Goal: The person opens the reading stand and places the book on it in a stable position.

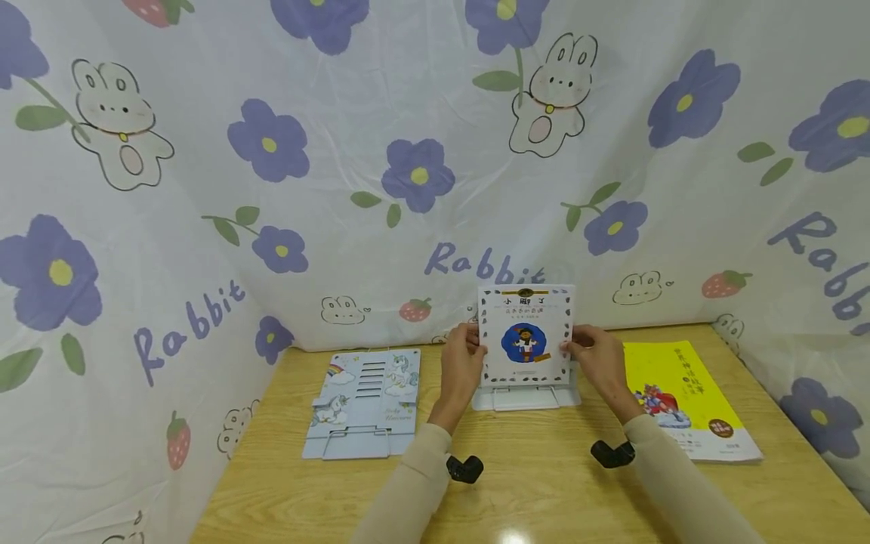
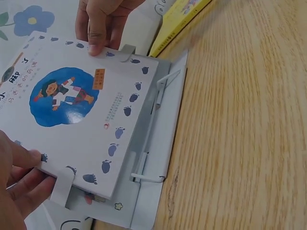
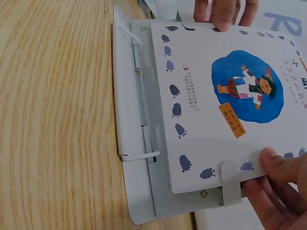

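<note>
A white picture book [image 1: 526, 310] leans against a pale metal book stand [image 1: 526, 398] at the table's back. On its cover are a figure on a blue patch and a border of dark footprints. My left hand [image 1: 462, 370] pinches the book's left edge, thumb on the cover and fingers behind. The right hand [image 1: 601, 366] pinches the opposite edge the same way. In the left wrist view, a side clip [image 2: 63, 187] overlaps the cover beside the left fingers. Another clip [image 3: 230, 184] overlaps the cover near the right thumb. The book's lower edge sits above the stand's wire holders [image 3: 139, 156].
Left of the hands stands a second book stand [image 1: 367, 400] with unicorn pictures. A yellow book [image 1: 707, 385] lies at the right, partly behind the right forearm. A printed rabbit-and-flower cloth [image 1: 340, 189] hangs behind the wooden table [image 1: 530, 499].
</note>
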Tool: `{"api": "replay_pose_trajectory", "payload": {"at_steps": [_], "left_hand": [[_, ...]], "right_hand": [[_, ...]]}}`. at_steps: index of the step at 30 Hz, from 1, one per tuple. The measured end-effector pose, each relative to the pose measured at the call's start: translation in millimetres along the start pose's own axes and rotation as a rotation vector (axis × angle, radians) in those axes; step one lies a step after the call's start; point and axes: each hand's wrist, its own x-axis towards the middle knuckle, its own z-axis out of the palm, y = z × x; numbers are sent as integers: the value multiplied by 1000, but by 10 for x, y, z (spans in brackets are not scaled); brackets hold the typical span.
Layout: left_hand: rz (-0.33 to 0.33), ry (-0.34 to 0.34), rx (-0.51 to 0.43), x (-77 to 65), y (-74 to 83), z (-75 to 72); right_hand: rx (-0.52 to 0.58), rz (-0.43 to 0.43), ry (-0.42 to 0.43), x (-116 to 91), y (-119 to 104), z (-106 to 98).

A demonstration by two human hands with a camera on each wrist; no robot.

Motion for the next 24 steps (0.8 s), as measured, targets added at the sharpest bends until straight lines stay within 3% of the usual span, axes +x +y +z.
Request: {"api": "replay_pose_trajectory", "payload": {"at_steps": [13, 24], "left_hand": [[11, 26, 28, -58, -42, 28], [1, 46, -10, -105, -80, 12]], "right_hand": [[11, 8, 24, -19, 0, 35], [7, 32, 33, -39, 4, 80]]}}
